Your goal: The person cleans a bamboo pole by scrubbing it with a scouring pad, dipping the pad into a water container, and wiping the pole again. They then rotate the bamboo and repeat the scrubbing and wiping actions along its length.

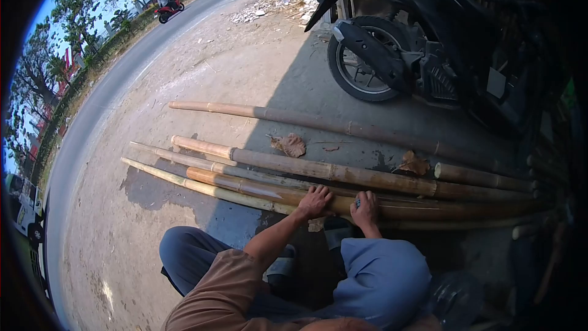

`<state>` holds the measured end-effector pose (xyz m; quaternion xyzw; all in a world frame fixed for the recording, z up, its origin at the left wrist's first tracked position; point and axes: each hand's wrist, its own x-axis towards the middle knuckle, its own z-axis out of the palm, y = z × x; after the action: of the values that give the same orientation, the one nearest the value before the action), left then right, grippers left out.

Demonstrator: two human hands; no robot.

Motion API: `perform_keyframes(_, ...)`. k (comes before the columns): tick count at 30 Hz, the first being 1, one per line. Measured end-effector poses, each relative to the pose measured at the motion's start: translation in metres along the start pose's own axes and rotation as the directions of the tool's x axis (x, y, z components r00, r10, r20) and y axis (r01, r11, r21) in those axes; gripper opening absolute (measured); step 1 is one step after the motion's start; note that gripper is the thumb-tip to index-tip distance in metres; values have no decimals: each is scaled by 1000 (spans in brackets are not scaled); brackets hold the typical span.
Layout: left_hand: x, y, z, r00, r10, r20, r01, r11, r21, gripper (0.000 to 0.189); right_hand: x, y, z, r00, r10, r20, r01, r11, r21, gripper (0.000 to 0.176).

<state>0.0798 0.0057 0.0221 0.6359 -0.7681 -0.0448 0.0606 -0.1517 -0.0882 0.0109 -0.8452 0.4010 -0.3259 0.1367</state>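
Several long bamboo poles lie side by side on the ground. My left hand presses on the thick brown bamboo pole nearest my feet, fingers bent over its top. Just right of it, my right hand is closed around a small blue-green object, mostly hidden by the fingers, against the same pole. A slimmer yellowish pole lies on the near side. Beyond the brown pole are a thicker tan pole and, farther off, a separate long pole.
A black motor scooter stands at the upper right. Dry leaves lie between the poles. A shorter bamboo piece is at right, near more pole ends in shadow. A road with a red motorcycle runs along the left.
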Motion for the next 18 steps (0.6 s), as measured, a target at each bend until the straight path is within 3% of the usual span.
perform_keyframes(4,15,-19,6,993,86,78,-80,994,-78,83,4,49,-33,993,119,-3,-119,993,-20,23)
perform_keyframes(5,20,-25,4,990,102,94,-92,990,-110,83,6,73,-51,976,219,1,-219,974,-53,23)
perform_keyframes(8,23,-35,5,985,137,106,-113,972,-204,82,2,157,-115,906,375,-196,-413,884,-220,24)
perform_keyframes(10,25,-33,1,984,143,110,-118,971,-209,81,-5,220,-148,851,465,-243,-518,818,-249,28)
perform_keyframes(13,28,-37,6,981,163,104,-139,968,-208,78,0,198,-155,814,471,-340,-579,703,-413,24)
perform_keyframes(15,30,-38,6,980,168,110,-143,967,-210,77,4,148,-112,853,439,-281,-518,776,-359,23)
perform_keyframes(16,32,-38,6,980,167,111,-142,968,-209,77,6,124,-78,885,433,-170,-465,832,-303,23)
perform_keyframes(18,30,-40,4,978,166,125,-138,969,-206,76,5,40,-25,977,210,-43,-214,969,-124,24)
